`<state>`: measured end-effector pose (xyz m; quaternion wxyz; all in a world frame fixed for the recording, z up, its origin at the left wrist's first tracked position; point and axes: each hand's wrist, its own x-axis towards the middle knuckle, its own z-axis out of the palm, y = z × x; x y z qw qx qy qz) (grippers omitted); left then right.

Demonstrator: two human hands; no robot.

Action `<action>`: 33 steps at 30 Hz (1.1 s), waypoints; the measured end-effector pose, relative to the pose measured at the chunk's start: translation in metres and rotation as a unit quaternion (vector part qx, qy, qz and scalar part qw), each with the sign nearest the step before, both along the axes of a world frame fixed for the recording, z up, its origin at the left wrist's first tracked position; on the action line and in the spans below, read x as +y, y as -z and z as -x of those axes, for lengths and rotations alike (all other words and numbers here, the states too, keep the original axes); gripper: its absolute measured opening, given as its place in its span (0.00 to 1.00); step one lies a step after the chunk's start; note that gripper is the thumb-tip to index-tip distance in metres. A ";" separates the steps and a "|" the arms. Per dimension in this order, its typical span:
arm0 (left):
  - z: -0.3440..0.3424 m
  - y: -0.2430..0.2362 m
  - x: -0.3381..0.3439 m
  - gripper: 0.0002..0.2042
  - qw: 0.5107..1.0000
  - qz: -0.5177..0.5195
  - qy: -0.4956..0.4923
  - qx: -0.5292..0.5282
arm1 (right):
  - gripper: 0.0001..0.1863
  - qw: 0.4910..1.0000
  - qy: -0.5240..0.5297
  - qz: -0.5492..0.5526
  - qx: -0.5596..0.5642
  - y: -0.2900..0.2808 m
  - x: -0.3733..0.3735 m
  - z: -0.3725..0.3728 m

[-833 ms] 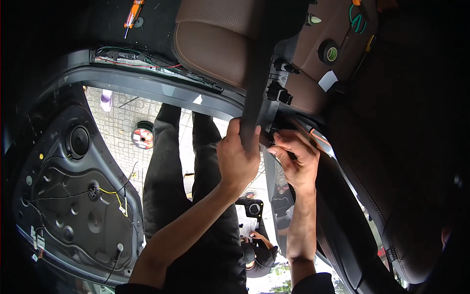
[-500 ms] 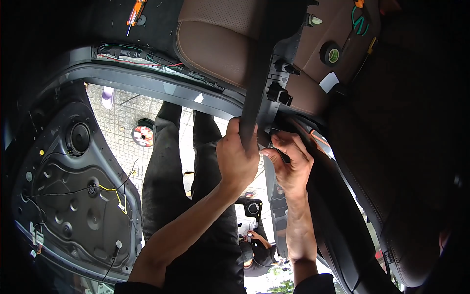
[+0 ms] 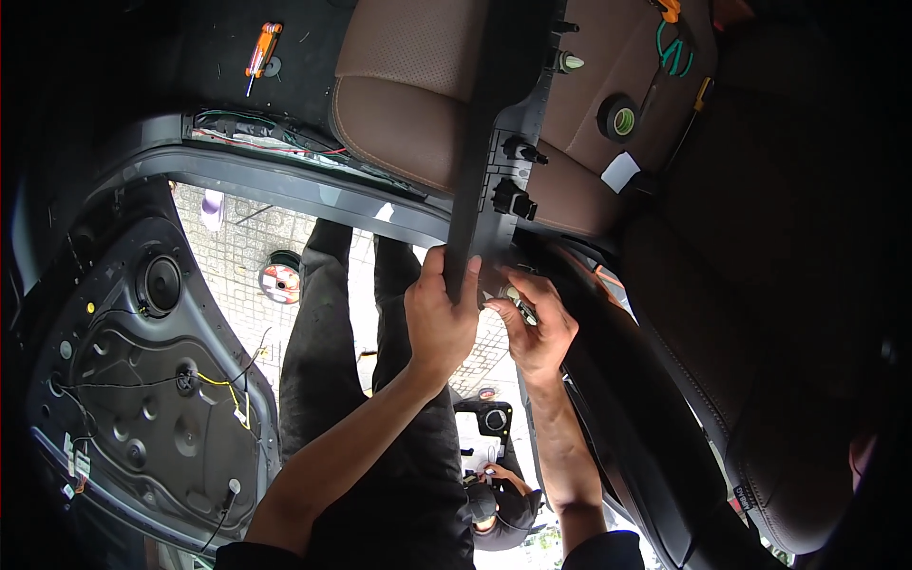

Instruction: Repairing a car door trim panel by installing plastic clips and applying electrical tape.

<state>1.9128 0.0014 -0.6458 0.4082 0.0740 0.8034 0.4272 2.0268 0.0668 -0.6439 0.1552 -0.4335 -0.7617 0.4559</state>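
My left hand (image 3: 442, 328) grips the lower end of a long dark plastic trim piece (image 3: 475, 180), fingers closed around it. That piece rises across the brown seat and has black clips (image 3: 518, 198) and a pale clip (image 3: 570, 61) along its right side. My right hand (image 3: 537, 337) is beside it at its lower end, fingers closed on a small metallic and pale fitting (image 3: 516, 302), whose exact kind I cannot make out.
A brown seat (image 3: 389, 133) holds tape (image 3: 618, 118) and green-handled pliers (image 3: 673, 49); an orange tool (image 3: 264, 52) lies on dark carpet. An open door (image 3: 157, 408) with exposed wires stands left. My legs cross the sill (image 3: 266, 185). Below, a co-worker (image 3: 503, 513) works by a black panel.
Both hands and the trim piece have shifted left, the hands also slightly downward in the picture. More of the small fitting at my right fingers now shows.
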 end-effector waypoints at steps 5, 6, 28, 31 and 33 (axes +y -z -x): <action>0.007 -0.005 0.004 0.08 0.999 0.020 -0.010 -0.027 | 0.21 0.997 -0.021 -0.057 0.051 0.002 0.000 0.007; 0.009 -0.008 0.004 0.09 0.998 0.030 -0.015 -0.049 | 0.20 0.996 -0.033 -0.058 0.054 0.001 0.001 0.009; 0.023 -0.001 -0.002 0.14 0.999 -0.005 0.026 -0.044 | 0.26 0.989 0.092 0.079 0.090 0.000 -0.021 0.015; 0.021 0.004 -0.002 0.14 0.999 -0.026 0.021 -0.030 | 0.21 0.992 0.082 0.067 0.067 -0.003 -0.009 0.020; 0.020 0.005 -0.002 0.14 0.999 -0.024 0.021 -0.031 | 0.18 0.997 0.031 0.045 0.047 -0.001 -0.005 0.017</action>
